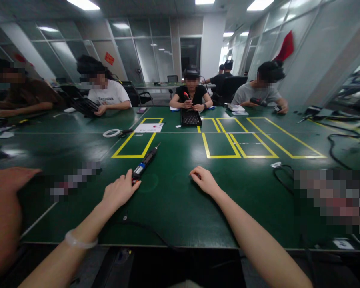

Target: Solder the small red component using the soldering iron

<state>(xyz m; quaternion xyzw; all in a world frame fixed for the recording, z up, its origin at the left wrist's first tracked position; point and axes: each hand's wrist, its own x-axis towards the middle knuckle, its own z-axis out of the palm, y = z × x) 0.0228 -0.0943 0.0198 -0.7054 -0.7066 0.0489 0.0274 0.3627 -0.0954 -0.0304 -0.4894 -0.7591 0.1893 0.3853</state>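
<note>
An electric screwdriver, black with a blue and silver band, lies slanted over the green table, its thin tip pointing away to the upper right. My left hand is closed around the near end of its body. A pale bracelet circles my left wrist. To the right, my right hand rests on the tabletop with its fingers curled in, and nothing shows in them. Bare green table lies between my two hands.
Yellow tape outlines mark the table ahead. A white paper sheet, a white cable coil and a black tray lie farther off. Another person's arm reaches in at left; several people sit opposite. Black cables run at right.
</note>
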